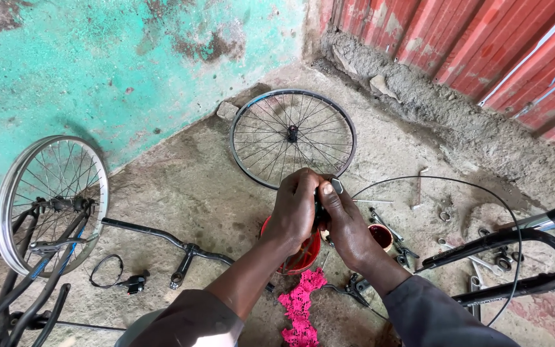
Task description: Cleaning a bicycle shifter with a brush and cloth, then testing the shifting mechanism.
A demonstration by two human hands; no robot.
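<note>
Both your hands close on one small dark part with a hex-shaped metal end (336, 186), left hand (295, 209) wrapped round it, right hand (347, 222) pinching beside. Keep it over the red bowl (303, 257) so drips land there. Room is tight: the spoked wheel (292, 136) lies just ahead, wrenches (476, 260) and black cable (483, 189) to your right.

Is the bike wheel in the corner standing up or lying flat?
Lying flat. The wheel rests on the concrete floor near the corner, its whole round rim and spokes facing up, with no tyre on it.
</note>
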